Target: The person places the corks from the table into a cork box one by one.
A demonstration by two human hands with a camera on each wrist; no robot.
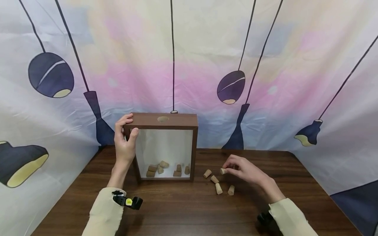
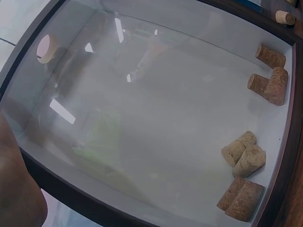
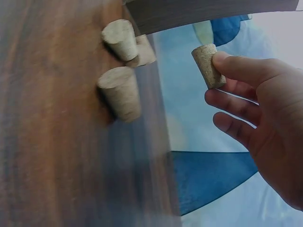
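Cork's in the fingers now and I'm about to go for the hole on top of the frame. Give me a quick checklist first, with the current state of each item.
1. Right hand pinches a tapered natural cork: ok.
2. Left hand grips the upright brown wooden glass-fronted box frame at its top left corner: ok.
3. Round hole in the frame's top unobstructed: ok.
4. Room inside above the corks lying at the bottom: ok.
5. Four loose corks left on the dark wooden table: ok.
6. Cork fits the hole: cannot tell.

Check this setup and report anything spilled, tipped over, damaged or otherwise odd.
Nothing stands out. The wooden frame box stands upright on the table, steadied by the left hand; the right hand pinches one cork; four loose corks lie beside it.
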